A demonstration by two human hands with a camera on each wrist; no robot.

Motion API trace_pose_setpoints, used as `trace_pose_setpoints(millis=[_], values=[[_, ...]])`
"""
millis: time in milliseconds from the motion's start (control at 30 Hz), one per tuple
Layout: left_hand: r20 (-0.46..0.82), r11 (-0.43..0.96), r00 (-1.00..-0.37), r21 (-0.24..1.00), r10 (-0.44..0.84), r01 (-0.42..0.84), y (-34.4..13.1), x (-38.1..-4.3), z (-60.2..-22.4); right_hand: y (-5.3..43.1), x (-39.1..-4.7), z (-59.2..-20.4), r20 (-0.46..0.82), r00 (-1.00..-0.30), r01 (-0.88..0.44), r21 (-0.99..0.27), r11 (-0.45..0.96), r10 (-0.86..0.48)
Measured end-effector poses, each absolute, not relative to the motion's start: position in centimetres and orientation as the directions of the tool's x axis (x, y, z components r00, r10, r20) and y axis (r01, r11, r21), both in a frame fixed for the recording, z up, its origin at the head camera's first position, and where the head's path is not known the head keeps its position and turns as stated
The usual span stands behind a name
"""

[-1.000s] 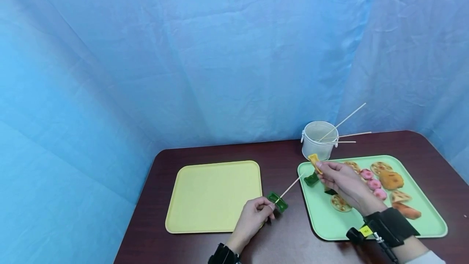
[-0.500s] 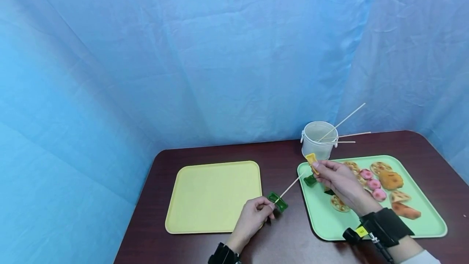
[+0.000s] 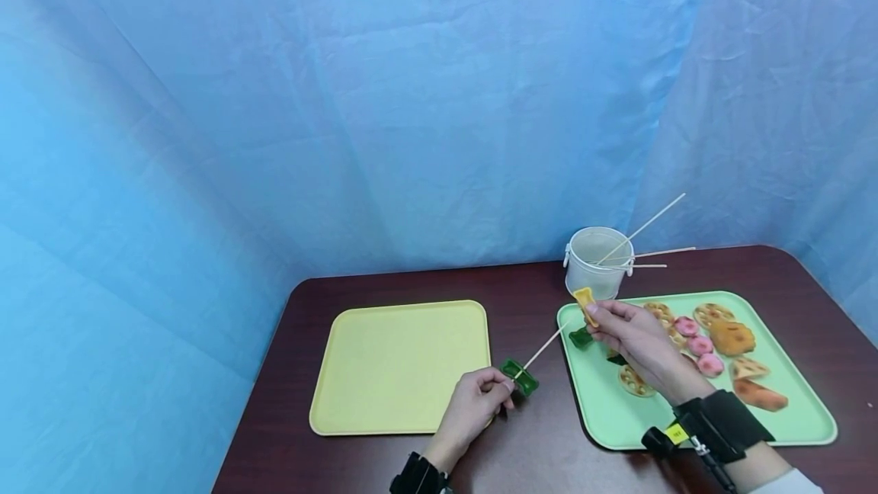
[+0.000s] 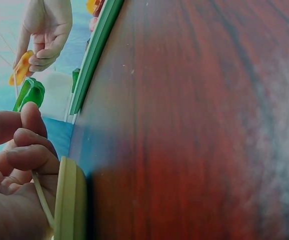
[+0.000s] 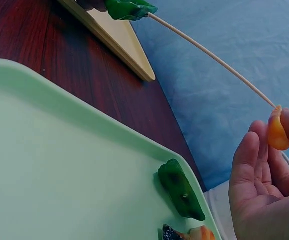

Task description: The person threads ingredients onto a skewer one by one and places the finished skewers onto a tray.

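Note:
My left hand (image 3: 476, 402) grips the lower end of a wooden skewer (image 3: 545, 348), which slants up to the right. A green pepper piece (image 3: 519, 377) is threaded on it, just beyond the fingertips. Over the green tray's far left corner, my right hand (image 3: 641, 338) pinches a yellow pepper piece (image 3: 584, 303) between thumb and finger. In the right wrist view the skewer's tip meets the edge of the yellow piece (image 5: 278, 132); whether it has pierced it, I cannot tell. Another green pepper piece (image 5: 181, 190) lies on the tray below that hand.
The green tray (image 3: 796, 418) at right bears several food pieces, among them pink rings (image 3: 700, 344), lotus slices (image 3: 636, 381) and a brown-orange piece (image 3: 732, 337). Behind it stands a white bucket (image 3: 590, 280) with several skewers. A yellow tray (image 3: 405, 372) lies at left. A blue curtain (image 3: 439, 113) hangs behind.
My right hand has shifted slightly left with the yellow pepper piece, bringing it closer to the skewer's tip, then stayed there. The left hand and skewer have hardly moved.

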State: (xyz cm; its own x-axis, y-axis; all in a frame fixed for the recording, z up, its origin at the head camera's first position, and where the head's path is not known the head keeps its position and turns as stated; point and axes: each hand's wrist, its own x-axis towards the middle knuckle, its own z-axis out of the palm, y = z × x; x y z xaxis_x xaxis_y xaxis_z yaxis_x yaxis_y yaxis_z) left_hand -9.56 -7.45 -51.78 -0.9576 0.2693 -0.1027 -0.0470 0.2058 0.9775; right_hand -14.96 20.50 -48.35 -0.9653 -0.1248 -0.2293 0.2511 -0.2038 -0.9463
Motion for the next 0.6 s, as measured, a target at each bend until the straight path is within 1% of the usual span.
trace_pose_setpoints(millis=[267,367,500,600], values=[[-0.106,0.218,-0.955,0.975,0.276,-0.046,-7.42,-9.72,-51.85,20.44,-14.99,-48.55,-0.228,-0.969,0.243,-0.954,-0.176,-0.101],[-0.101,0.234,-0.956,0.972,0.276,-0.035,-7.39,-9.78,-51.86,20.30,-14.89,-48.67,-0.198,-0.978,0.201,-0.978,-0.058,-0.061],[-0.075,0.276,-0.961,0.961,0.268,0.001,-7.37,-9.81,-51.81,20.07,-14.68,-48.73,-0.140,-0.990,0.138,-0.974,0.177,0.000],[-0.055,0.311,-0.967,0.950,0.249,0.026,-7.35,-9.79,-51.68,19.98,-14.55,-48.70,-0.115,-0.993,0.117,-0.962,0.248,0.020]])
